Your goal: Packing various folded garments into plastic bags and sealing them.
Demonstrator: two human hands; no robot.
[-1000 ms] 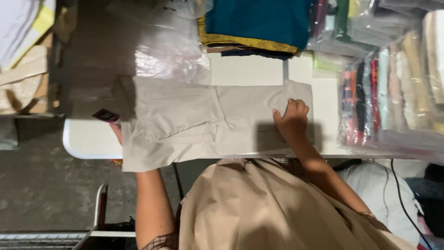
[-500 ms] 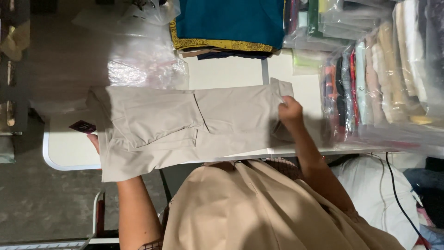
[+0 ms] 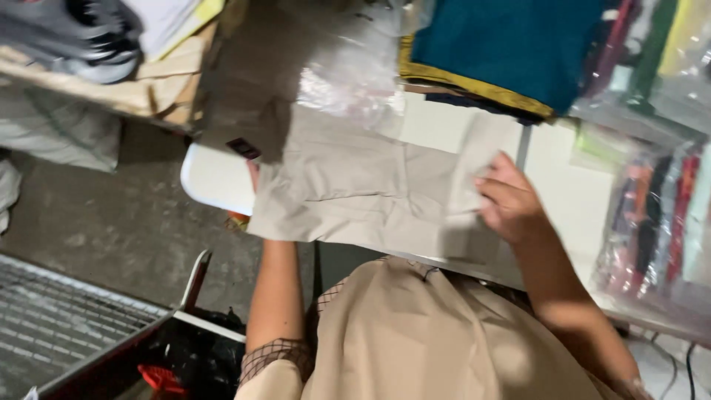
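Versus half a second back: our view has swung and tilted, so the white table (image 3: 211, 181) now sits diagonal in frame, with more floor and a metal grate (image 3: 59, 318) showing at lower left. The beige garment (image 3: 355, 185) has shifted with it; its right end now looks folded over under our right hand (image 3: 511, 204), where before that end lay flatter with the hand resting at its corner.

Right hand: flat, fingers spread, palm pressing down on the folded end of the garment. Nothing pinched, just holding it down.

Left hand (image 3: 254, 178): mostly hidden under the garment's left edge, only the forearm shows coming up from below. Can't tell how the fingers are set; it's touching the cloth from underneath at the table edge.

Garment: plain beige, light wrinkles, a seam line running along its length, a small dark tag (image 3: 243, 148) at the far left corner. It lies across the table, left end draped past the table's edge.

Behind it: crinkled clear plastic (image 3: 348, 74) touching the far edge, a teal folded cloth (image 3: 503, 44) with yellow trim beyond that, and bagged colourful clothes (image 3: 652, 215) stacked to the right.
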